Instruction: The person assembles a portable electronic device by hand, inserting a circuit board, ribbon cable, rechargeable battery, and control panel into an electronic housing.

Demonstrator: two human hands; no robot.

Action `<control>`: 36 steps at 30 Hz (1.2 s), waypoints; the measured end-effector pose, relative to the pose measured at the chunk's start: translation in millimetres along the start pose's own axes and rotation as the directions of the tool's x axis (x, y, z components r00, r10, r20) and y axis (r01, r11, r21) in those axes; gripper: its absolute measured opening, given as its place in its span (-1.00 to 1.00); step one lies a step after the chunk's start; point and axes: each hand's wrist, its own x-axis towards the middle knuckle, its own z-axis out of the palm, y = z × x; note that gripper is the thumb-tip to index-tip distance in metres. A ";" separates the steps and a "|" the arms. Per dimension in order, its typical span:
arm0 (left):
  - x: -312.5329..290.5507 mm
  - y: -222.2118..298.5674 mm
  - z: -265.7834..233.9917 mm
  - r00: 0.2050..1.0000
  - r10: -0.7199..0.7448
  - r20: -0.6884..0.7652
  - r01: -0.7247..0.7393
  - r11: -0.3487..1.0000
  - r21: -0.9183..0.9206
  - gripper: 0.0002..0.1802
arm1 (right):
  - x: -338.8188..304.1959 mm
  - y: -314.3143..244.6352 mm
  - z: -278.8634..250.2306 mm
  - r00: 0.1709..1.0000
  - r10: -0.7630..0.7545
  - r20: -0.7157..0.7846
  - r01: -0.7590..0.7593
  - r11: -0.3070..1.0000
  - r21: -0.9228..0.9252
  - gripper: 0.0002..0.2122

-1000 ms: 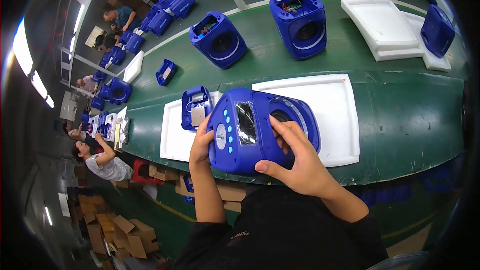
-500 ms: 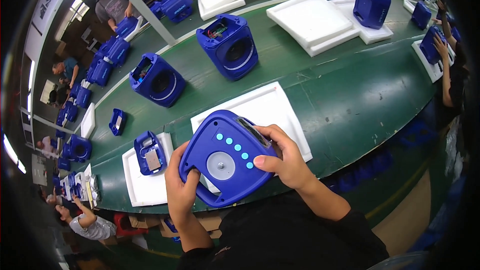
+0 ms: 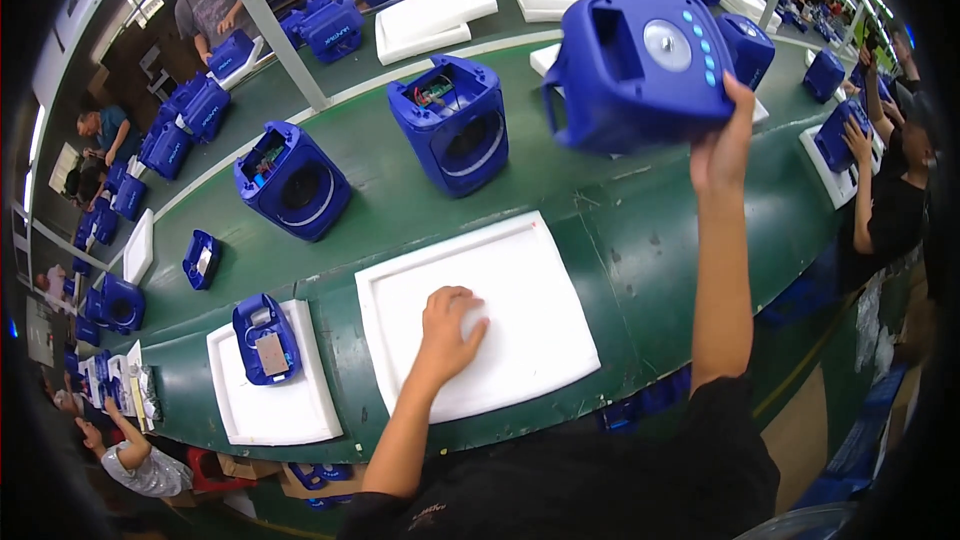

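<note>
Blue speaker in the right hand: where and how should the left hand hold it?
Grip the blue speaker probably by its handle, from the left: the opening beside it offers finger room, and the right hand holds the opposite side.

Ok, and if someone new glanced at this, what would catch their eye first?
Probably the big blue speaker case with glowing-looking turquoise buttons, held up at upper right by the right hand. Next, the bright white foam tray at centre on the green bench, with the empty left hand over it. Beyond it stand two open-topped blue cases, wiring showing inside.
</note>
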 end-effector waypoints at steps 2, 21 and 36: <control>-3.3 -3.5 12.9 1.000 0.007 0.005 -0.007 0.993 0.115 -0.56 | 72.3 24.7 -0.7 0.998 -0.060 0.010 0.060 0.997 -0.047 -0.50; -8.7 -21.4 1.2 0.999 -0.022 0.037 0.020 0.998 0.060 -0.52 | 281.4 66.4 -96.2 0.920 -0.234 -0.314 -0.145 0.542 -0.828 -0.36; -55.7 -5.0 -35.4 0.991 0.121 -0.057 -0.125 0.989 -0.074 -0.62 | -43.8 227.4 211.8 0.592 0.203 0.780 0.805 -0.186 -0.563 -0.38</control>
